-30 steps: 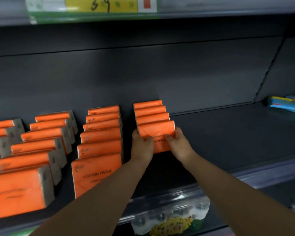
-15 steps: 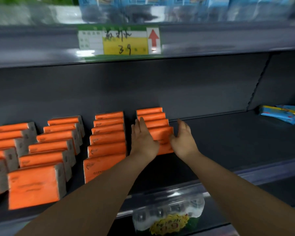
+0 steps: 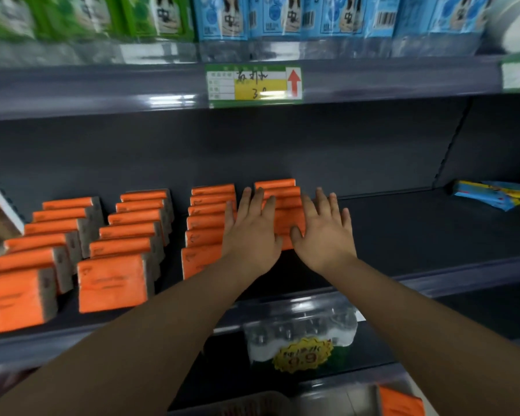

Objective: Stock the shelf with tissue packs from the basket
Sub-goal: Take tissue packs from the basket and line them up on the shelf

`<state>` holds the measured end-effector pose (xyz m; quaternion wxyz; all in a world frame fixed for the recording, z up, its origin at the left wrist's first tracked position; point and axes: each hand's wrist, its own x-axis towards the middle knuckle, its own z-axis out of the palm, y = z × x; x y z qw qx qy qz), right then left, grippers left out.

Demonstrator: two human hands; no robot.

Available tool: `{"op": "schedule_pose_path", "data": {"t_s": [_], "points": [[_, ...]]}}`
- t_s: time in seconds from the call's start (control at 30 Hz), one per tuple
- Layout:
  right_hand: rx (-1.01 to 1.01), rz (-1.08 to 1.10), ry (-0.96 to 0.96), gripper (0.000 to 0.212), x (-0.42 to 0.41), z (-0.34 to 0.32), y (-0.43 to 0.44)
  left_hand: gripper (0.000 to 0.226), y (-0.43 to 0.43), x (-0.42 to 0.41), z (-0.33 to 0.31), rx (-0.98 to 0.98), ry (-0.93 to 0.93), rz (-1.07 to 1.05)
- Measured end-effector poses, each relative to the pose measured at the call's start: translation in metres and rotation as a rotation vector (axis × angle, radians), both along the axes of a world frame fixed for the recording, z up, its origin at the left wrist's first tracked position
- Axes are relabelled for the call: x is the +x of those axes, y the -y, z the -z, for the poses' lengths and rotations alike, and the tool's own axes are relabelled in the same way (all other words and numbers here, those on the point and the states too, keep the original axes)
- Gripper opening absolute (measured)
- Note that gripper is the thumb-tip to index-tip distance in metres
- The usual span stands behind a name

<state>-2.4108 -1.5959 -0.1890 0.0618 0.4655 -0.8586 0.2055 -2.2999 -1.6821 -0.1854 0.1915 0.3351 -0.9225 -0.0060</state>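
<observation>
Head view: short row of orange film-wrapped tissue packs (image 3: 275, 185) stands on edge mid-shelf; left hand (image 3: 249, 235) and right hand (image 3: 324, 238) flank it, fingers straight, released, grasping nothing; packs likely light, soft, slick-skinned; best pinched across the narrow sides; fuller orange rows (image 3: 126, 235) at nine o'clock on the dark metal shelf (image 3: 418, 232); one more orange pack (image 3: 400, 399) at six o'clock.

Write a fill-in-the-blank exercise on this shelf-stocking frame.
1. The tissue packs on the shelf are ____ in colour.
2. The left hand and right hand lie flat on the ____ row.
3. The arrow on the price label points ____.
Missing words: orange; rightmost; up.
</observation>
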Motion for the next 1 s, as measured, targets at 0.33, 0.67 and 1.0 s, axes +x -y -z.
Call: {"op": "schedule_pose_path", "data": {"t_s": [0.33,0.67,1.0], "points": [[0.069,-0.120,-0.124,0.067,0.068,0.027,-0.023,0.067,-0.032,0.075,0.019,-0.058,0.085,-0.022],[0.203,-0.229,-0.110,0.065,0.129,0.090,-0.067,0.068,-0.068,0.146,0.087,0.041,0.204,-0.028],[0.371,-0.311,-0.017,0.061,0.171,0.176,-0.096,0.072,-0.106,0.197,0.187,0.261,0.286,-0.080]]}}
